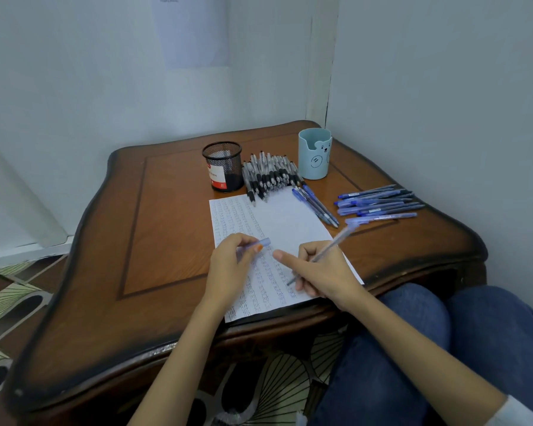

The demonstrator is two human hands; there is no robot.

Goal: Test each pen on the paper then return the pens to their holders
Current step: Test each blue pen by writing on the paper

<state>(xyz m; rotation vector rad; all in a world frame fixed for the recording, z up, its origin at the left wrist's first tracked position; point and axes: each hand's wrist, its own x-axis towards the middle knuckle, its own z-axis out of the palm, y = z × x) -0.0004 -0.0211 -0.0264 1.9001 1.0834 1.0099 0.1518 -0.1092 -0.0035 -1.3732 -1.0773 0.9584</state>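
While the right hand (pixel 323 272) holds a see-through blue pen (pixel 328 249) with its fingers curled round it, one finger sticks out straight. The pen's tip is down at the paper (pixel 290 216), close to the paper's near edge. The paper lies on a brown wooden table (pixel 166 241) and has rows of small blue marks on it.

The left hand (pixel 231 259) rests on the left side of the paper and pinches a small blue cap (pixel 263 242) in its fingertips.

Past the far edge of the paper lies a heap of black pens (pixel 270 173), and some of their tips lie on the paper. A black mesh holder (pixel 222 166) stands just left of that heap, and a light blue bear holder (pixel 314 153) stands just right of it.

A few blue pens (pixel 316 206) lie along the paper's right edge. More blue pens (pixel 379 202) lie in a pile farther right of the paper.
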